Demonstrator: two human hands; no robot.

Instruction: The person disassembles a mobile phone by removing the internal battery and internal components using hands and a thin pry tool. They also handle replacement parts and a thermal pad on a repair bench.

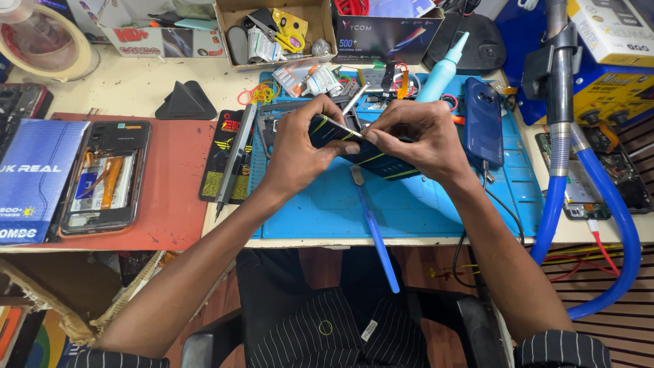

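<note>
- Both hands clench one dark phone [371, 158] above the blue mat [436, 204]: left hand [300, 153] grips its upper end, right hand [419, 140] its edge.
- Likely prying the casing; next calls for steady leverage.
- Farther: blue pry tool [378, 238], opened phone [105, 176].

Lighting bright, even, diffuse from overhead. Shadows soft and short beneath both hands over the blue work mat [436, 204]. Mild glare on the dark phone [483, 123] near the mat's right edge. Focus sharp at centre; slight wide-angle bowing and softening toward frame corners, tape roll [41, 41] blurred.
</note>
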